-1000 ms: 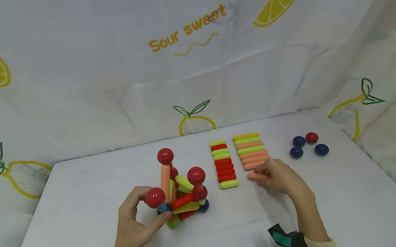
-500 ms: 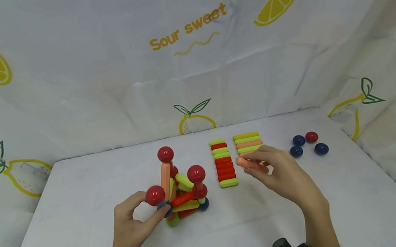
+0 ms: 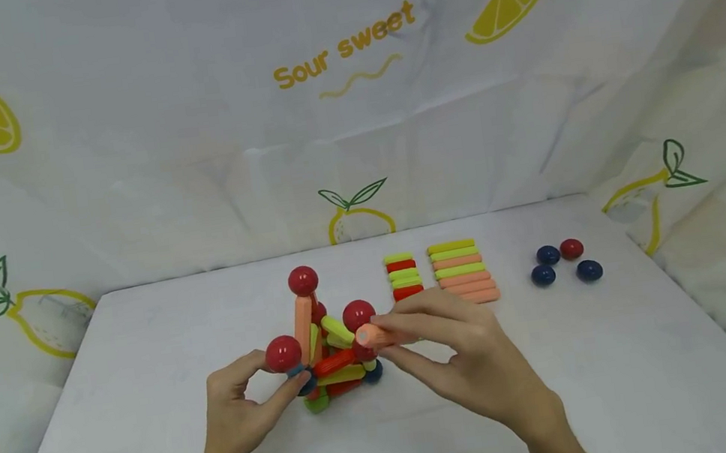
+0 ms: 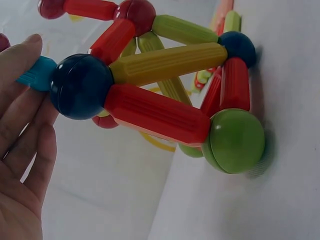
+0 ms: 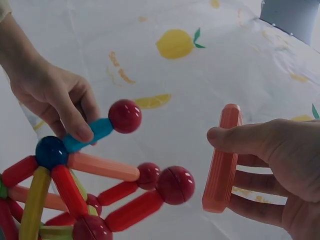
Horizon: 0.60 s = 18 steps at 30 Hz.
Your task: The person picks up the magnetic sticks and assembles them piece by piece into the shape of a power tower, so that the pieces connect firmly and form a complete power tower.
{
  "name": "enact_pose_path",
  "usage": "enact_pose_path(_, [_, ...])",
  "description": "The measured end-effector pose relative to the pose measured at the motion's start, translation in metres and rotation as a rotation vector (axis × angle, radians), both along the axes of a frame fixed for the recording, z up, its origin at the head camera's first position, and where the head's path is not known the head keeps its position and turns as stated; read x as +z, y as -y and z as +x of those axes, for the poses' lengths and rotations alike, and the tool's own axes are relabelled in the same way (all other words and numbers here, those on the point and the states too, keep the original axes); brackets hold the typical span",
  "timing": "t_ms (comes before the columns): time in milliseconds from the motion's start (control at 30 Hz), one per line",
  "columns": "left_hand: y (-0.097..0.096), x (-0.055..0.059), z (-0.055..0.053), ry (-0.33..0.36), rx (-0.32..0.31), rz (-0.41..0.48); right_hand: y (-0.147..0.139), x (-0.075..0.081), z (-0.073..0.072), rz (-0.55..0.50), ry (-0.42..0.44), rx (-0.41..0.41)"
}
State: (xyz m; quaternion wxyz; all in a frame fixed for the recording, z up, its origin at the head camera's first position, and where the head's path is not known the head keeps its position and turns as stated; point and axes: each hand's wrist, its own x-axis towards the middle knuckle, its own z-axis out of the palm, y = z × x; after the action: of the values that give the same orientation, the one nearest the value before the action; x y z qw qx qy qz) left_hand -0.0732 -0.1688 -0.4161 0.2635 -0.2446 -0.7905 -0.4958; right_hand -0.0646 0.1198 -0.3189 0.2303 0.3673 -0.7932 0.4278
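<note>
A framework of magnetic rods and balls (image 3: 335, 363) stands on the white table, with red balls on top and a green ball (image 4: 235, 141) at its foot. My left hand (image 3: 239, 412) pinches its light blue magnetic rod (image 5: 100, 131), between a dark blue ball (image 4: 81, 86) and a red ball (image 5: 125, 116). Between the thumb and fingers of my right hand (image 3: 470, 353) is a salmon magnetic rod (image 5: 223, 162), held apart from the framework in the right wrist view. In the head view that rod points end-on and overlaps the framework's right-hand red balls.
Right of the framework lies a column of short red and lime rods (image 3: 402, 265), partly hidden by my right hand. Beside it are longer yellow, lime and salmon rods (image 3: 457, 261). Several loose balls (image 3: 548, 255) rest farther right. A lemon-print cloth (image 3: 192, 164) hangs behind the table.
My right hand has lifted the salmon rod from beside the long-rod column and carried it left to the framework. My left hand has stayed nearly still on the framework.
</note>
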Motion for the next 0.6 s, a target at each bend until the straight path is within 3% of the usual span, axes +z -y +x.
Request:
enact_pose_path(100, [0.001,0.0,0.0,-0.007,-0.006,0.004,0.014,-0.002,0.001,-0.013,-0.025,0.072])
enact_pose_path(233, [0.002,0.0,-0.001,-0.021,-0.018,0.017,0.029,-0.011,0.0,-0.006,-0.073,0.099])
enact_pose_path(600, [0.004,0.0,0.0,-0.012,-0.016,-0.003,0.058,-0.039,0.001,0.022,-0.306,-0.044])
